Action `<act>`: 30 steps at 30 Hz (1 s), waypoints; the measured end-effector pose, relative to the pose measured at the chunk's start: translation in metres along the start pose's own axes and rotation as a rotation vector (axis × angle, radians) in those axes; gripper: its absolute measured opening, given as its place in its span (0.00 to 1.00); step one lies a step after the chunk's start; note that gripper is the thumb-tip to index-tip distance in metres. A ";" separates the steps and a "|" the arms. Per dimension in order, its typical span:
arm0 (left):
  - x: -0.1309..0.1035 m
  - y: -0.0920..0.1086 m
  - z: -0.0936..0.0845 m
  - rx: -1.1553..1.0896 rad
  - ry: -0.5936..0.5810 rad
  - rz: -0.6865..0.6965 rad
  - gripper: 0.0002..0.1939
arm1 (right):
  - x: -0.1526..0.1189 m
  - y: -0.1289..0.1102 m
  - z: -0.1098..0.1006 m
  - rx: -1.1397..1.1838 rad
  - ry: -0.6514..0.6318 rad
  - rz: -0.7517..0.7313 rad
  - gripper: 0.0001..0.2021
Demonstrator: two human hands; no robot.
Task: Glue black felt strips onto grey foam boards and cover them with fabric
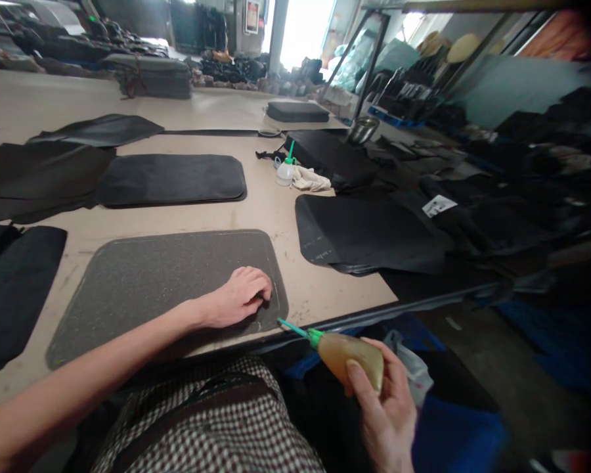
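My right hand (381,394) grips a squeeze bottle (349,360) of yellowish liquid with a long green nozzle. The bottle is tilted to the left, and its tip is close to the near right corner of a dark grey felt-like panel (177,276). That panel lies flat on the table and has rounded corners. On its right part rests my left hand (241,295), fingers bent and close together. What is under those fingers, if anything, is hidden.
Stacked black panels (172,179) lie beyond the grey one, and more black sheets (369,230) overhang the table's right edge. A white bottle with a green spout (285,172) stands by a pale cloth (310,179). Further back are a metal bowl (363,130) and a dark stack (298,112).
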State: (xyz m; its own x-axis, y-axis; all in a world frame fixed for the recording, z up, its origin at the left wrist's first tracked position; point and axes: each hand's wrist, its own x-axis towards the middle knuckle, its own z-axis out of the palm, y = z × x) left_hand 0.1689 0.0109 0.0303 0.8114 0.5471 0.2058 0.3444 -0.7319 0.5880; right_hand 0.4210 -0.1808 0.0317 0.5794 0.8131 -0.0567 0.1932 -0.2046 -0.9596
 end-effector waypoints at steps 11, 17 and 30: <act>-0.004 0.007 0.005 0.158 -0.052 0.002 0.11 | 0.004 0.007 0.011 -0.043 -0.033 -0.076 0.29; 0.005 0.009 0.016 0.174 -0.022 -0.112 0.04 | 0.007 0.002 0.011 -0.070 -0.013 -0.005 0.30; 0.012 0.010 0.016 0.076 -0.003 -0.232 0.08 | 0.018 -0.009 -0.006 0.372 -0.078 0.165 0.27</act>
State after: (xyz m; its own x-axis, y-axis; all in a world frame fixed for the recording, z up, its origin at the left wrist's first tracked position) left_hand 0.1894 0.0038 0.0263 0.7076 0.7031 0.0697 0.5564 -0.6154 0.5583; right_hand 0.4344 -0.1672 0.0406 0.5139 0.8277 -0.2255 -0.2056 -0.1364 -0.9691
